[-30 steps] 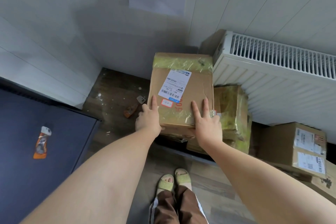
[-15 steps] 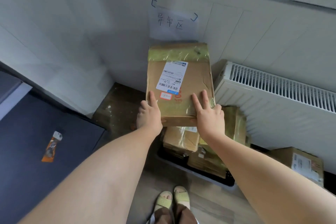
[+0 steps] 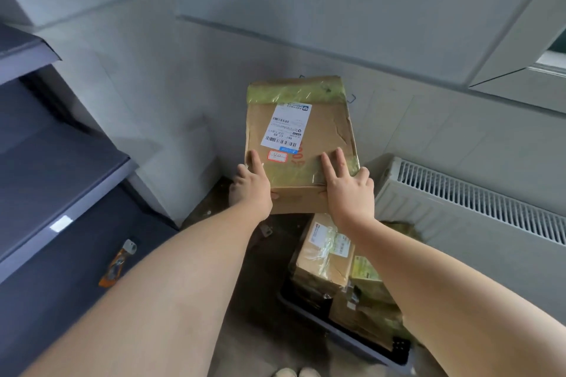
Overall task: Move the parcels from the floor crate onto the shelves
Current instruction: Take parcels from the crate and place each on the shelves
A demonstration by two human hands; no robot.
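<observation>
A brown cardboard parcel (image 3: 301, 144) with yellowish tape and a white label is held in the air in front of the wall, above the floor. The left hand (image 3: 249, 185) grips its near left corner. The right hand (image 3: 349, 190) clamps the near right corner, fingers spread on top. Several taped parcels (image 3: 324, 257) are left in the dark plastic floor crate (image 3: 352, 343). The dark grey shelves (image 3: 61, 168) on the left show only an orange utility knife (image 3: 118, 263), so most of the job looks undone.

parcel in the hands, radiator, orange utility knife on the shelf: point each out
parcel (image 3: 324, 131): head view, bare cardboard top face
radiator (image 3: 444, 223): head view, white front panel
utility knife (image 3: 115, 266): head view, orange body
</observation>
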